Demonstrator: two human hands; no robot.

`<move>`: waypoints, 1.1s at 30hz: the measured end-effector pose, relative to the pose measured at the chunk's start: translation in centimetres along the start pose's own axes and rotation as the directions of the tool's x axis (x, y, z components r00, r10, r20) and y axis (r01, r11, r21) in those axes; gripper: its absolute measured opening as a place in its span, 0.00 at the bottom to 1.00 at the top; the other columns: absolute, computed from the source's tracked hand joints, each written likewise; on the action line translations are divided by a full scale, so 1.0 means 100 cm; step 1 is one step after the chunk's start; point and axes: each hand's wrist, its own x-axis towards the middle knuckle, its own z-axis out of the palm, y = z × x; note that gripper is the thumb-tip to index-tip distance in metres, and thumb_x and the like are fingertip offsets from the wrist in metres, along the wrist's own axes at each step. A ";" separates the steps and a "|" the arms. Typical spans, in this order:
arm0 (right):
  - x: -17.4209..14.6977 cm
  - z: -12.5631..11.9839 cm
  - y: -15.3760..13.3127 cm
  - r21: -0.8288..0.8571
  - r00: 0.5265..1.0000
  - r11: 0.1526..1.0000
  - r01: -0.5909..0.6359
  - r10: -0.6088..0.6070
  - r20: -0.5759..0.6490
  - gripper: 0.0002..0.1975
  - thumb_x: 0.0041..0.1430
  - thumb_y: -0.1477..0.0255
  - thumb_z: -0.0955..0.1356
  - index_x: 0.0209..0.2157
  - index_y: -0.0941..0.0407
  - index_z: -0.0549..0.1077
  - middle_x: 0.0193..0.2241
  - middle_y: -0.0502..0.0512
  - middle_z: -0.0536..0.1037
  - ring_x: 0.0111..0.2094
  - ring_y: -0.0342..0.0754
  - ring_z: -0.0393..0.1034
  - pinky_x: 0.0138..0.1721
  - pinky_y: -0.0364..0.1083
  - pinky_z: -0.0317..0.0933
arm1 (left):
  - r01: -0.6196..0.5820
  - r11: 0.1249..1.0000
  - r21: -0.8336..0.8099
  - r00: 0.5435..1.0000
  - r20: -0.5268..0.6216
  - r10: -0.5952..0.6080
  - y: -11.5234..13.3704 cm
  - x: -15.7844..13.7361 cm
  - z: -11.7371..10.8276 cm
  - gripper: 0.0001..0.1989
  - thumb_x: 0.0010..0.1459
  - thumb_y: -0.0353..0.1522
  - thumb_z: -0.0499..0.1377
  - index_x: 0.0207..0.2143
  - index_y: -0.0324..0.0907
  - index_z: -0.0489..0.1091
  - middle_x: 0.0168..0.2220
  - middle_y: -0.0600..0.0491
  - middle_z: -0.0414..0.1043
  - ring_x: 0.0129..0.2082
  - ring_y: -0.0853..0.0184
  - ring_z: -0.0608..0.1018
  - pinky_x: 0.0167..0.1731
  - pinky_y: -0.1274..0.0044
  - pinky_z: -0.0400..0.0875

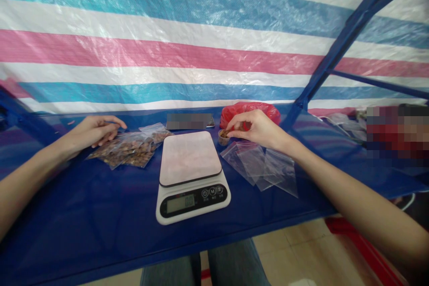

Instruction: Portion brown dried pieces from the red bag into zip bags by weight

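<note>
My left hand [102,129] rests at the back edge of several filled zip bags [130,151]; its index finger is stretched out and the others bend loosely, holding nothing. Small brown pieces show through the bags' clear plastic. My right hand [256,128] has thumb and fingers closed at the rim of a small clear cup [223,139] with brown pieces in it. Behind that hand sits a red plastic bag [268,111], partly hidden by it. Several flat, clear zip bags [259,165] lie under my right wrist. Between my hands stands a white kitchen scale [191,161], reading 0.0.
A dark phone-like slab [190,121] lies behind the scale. Striped plastic sheeting [167,53] hangs behind the blue tabletop [110,214]. A blue metal strut [335,58] rises at the right. Further right, clear plastic and a blurred patch cover the far end.
</note>
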 end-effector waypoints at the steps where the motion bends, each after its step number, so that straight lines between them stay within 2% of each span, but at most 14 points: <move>1: 0.000 0.000 0.000 0.000 1.000 1.000 -0.001 0.001 0.002 0.10 0.63 0.63 0.76 0.37 0.56 0.85 0.31 0.55 0.86 0.30 0.46 0.77 0.32 0.45 0.63 | 0.002 1.000 -0.003 1.000 0.003 -0.002 0.001 0.000 0.000 0.21 0.56 0.42 0.61 0.47 0.38 0.74 0.20 0.59 0.66 0.14 0.73 0.62 0.13 0.82 0.54; 11: 0.000 0.001 -0.002 -0.018 1.000 1.000 0.021 -0.021 -0.011 0.11 0.64 0.61 0.75 0.36 0.56 0.84 0.34 0.56 0.87 0.33 0.48 0.79 0.34 0.46 0.65 | 0.019 1.000 -0.016 1.000 -0.009 -0.019 0.000 0.000 0.000 0.21 0.55 0.42 0.62 0.46 0.38 0.74 0.20 0.59 0.66 0.14 0.74 0.61 0.13 0.82 0.53; 16: 0.000 -0.012 0.002 -0.068 0.998 0.997 0.024 -0.028 -0.053 0.14 0.66 0.60 0.74 0.33 0.56 0.82 0.30 0.54 0.84 0.29 0.46 0.73 0.32 0.46 0.62 | 0.015 1.000 -0.004 1.000 -0.001 -0.015 -0.001 0.000 -0.002 0.21 0.56 0.42 0.61 0.48 0.38 0.74 0.20 0.59 0.66 0.14 0.74 0.62 0.13 0.82 0.54; 17: -0.001 -0.017 0.004 -0.069 1.000 0.998 0.006 -0.007 -0.011 0.15 0.66 0.59 0.73 0.32 0.56 0.82 0.28 0.53 0.83 0.28 0.46 0.72 0.31 0.46 0.61 | 0.013 1.000 -0.005 1.000 -0.001 -0.013 -0.001 0.000 -0.002 0.21 0.56 0.42 0.61 0.48 0.37 0.74 0.20 0.60 0.66 0.14 0.74 0.62 0.12 0.82 0.54; 19: -0.002 -0.026 0.009 -0.073 0.982 0.996 -0.049 0.061 0.179 0.17 0.65 0.57 0.74 0.31 0.56 0.82 0.27 0.51 0.82 0.27 0.45 0.71 0.30 0.46 0.60 | 0.013 1.000 -0.009 1.000 -0.003 -0.013 -0.001 0.000 -0.002 0.21 0.56 0.42 0.61 0.48 0.37 0.74 0.20 0.60 0.66 0.14 0.74 0.62 0.12 0.82 0.54; 21: -0.004 -0.032 0.014 -0.109 0.923 0.990 -0.088 0.122 0.364 0.16 0.60 0.55 0.77 0.33 0.55 0.84 0.27 0.51 0.82 0.26 0.46 0.71 0.29 0.46 0.61 | 0.016 1.000 -0.011 1.000 -0.001 -0.016 -0.002 0.000 -0.001 0.20 0.57 0.41 0.61 0.48 0.38 0.74 0.20 0.60 0.66 0.14 0.74 0.62 0.12 0.83 0.55; 22: -0.005 -0.033 0.016 -0.137 0.904 0.986 -0.095 0.143 0.403 0.16 0.57 0.56 0.79 0.34 0.55 0.84 0.27 0.51 0.82 0.26 0.46 0.72 0.29 0.46 0.61 | 0.013 1.000 -0.013 1.000 0.002 -0.013 -0.003 0.001 -0.001 0.20 0.57 0.41 0.61 0.48 0.38 0.74 0.20 0.60 0.66 0.14 0.74 0.62 0.13 0.83 0.55; 24: -0.006 -0.032 0.019 -0.181 0.906 0.978 -0.099 0.164 0.390 0.15 0.53 0.57 0.81 0.32 0.55 0.83 0.26 0.51 0.82 0.26 0.46 0.71 0.29 0.46 0.61 | 0.005 1.000 -0.018 1.000 0.008 -0.004 -0.004 0.001 -0.001 0.18 0.57 0.40 0.61 0.47 0.39 0.74 0.20 0.60 0.66 0.13 0.74 0.63 0.13 0.83 0.55; 28: -0.006 -0.024 0.023 -0.197 0.913 0.975 -0.102 0.170 0.370 0.14 0.54 0.61 0.80 0.27 0.55 0.78 0.25 0.50 0.79 0.27 0.46 0.70 0.30 0.46 0.59 | 0.011 0.999 -0.040 1.000 0.005 -0.011 -0.002 0.000 0.000 0.19 0.56 0.41 0.61 0.45 0.38 0.74 0.19 0.60 0.65 0.13 0.74 0.62 0.12 0.82 0.54; 31: -0.006 -0.022 0.030 -0.213 0.936 0.971 -0.107 0.171 0.307 0.14 0.49 0.64 0.82 0.33 0.55 0.79 0.31 0.51 0.80 0.31 0.48 0.72 0.32 0.45 0.60 | 0.022 0.998 -0.050 1.000 -0.008 -0.022 0.004 -0.002 0.001 0.19 0.54 0.41 0.61 0.44 0.38 0.74 0.19 0.60 0.65 0.13 0.74 0.62 0.12 0.82 0.53; 33: -0.008 -0.022 0.038 -0.211 0.934 0.969 -0.126 0.188 0.305 0.16 0.48 0.66 0.82 0.37 0.55 0.79 0.33 0.51 0.79 0.32 0.48 0.72 0.32 0.45 0.59 | 0.027 0.998 -0.056 1.000 -0.011 -0.028 0.008 -0.004 0.002 0.18 0.53 0.41 0.61 0.43 0.38 0.74 0.19 0.60 0.65 0.13 0.74 0.62 0.12 0.82 0.53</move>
